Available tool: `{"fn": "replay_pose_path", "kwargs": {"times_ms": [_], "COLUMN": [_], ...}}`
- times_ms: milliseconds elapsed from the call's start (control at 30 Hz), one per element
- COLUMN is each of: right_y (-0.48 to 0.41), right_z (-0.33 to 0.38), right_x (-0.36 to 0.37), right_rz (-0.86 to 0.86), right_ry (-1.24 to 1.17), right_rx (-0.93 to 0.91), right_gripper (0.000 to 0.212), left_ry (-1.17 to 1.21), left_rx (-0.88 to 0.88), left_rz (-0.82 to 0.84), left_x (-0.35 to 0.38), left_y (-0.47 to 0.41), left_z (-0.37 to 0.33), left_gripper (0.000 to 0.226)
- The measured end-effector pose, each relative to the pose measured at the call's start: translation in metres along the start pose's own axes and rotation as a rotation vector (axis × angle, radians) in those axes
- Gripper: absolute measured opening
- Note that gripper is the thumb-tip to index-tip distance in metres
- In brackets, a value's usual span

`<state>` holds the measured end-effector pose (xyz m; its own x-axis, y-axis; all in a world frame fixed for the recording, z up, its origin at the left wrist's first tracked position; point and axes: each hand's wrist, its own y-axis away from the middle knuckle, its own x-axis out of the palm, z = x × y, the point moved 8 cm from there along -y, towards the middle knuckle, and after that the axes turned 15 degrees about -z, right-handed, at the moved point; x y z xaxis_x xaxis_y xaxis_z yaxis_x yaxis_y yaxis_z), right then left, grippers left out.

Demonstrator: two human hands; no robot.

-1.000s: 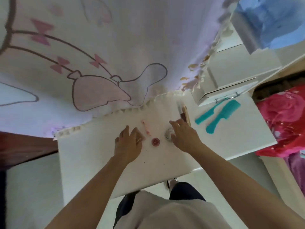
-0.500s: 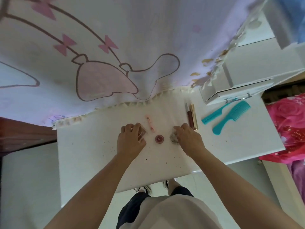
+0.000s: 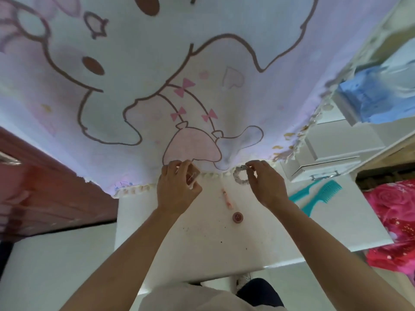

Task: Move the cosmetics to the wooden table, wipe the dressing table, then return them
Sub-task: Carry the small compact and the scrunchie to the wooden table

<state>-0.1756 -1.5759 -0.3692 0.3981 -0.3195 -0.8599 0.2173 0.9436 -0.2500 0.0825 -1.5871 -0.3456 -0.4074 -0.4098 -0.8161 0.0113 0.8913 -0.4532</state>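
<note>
My left hand (image 3: 177, 189) holds a small brownish compact (image 3: 192, 176) lifted above the white dressing table (image 3: 202, 250). My right hand (image 3: 265, 185) pinches a pale beaded ring-shaped bracelet (image 3: 240, 175), also raised off the table. Between my hands a thin pink tube (image 3: 226, 196) lies on the tabletop. Just in front of it sits a small round reddish pot (image 3: 237, 217). The lipstick-like sticks seen earlier are hidden behind my right hand.
Two teal combs (image 3: 323, 194) lie at the table's right side, below a white drawer box (image 3: 321, 167). A cartoon-printed cloth (image 3: 157, 86) hangs behind the table. A dark wooden surface (image 3: 45, 194) lies to the left; a pink floral bedcover (image 3: 393, 221) is at right.
Both hands have lifted off the tabletop: the left took up the compact, the right took up the beaded bracelet. The camera has tilted upward.
</note>
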Motion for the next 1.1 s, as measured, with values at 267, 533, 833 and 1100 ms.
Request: {"fn": "replay_pose_path", "kwargs": {"times_ms": [267, 533, 833, 1100], "right_y": [-0.04, 0.04, 0.271, 0.521], "right_z": [0.129, 0.318, 0.538, 0.689], "right_x": [-0.01, 0.058, 0.042, 0.003], "right_rz": [-0.023, 0.305, 0.552, 0.8], "right_ry": [-0.375, -0.67, -0.966, -1.056], "right_rx": [-0.251, -0.486, -0.81, -1.077], "right_gripper": [0.016, 0.015, 0.016, 0.02], "left_ry": [-0.088, -0.473, -0.78, -0.972], "left_rx": [-0.216, -0.476, -0.742, -0.975], "left_rz": [-0.362, -0.56, -0.821, -0.937], "left_x": [-0.117, -0.274, -0.472, -0.627], "left_y": [0.0, 0.134, 0.35, 0.537], "left_z": [0.051, 0.12, 0.17, 0.201], "left_gripper": [0.065, 0.057, 0.056, 0.065]}}
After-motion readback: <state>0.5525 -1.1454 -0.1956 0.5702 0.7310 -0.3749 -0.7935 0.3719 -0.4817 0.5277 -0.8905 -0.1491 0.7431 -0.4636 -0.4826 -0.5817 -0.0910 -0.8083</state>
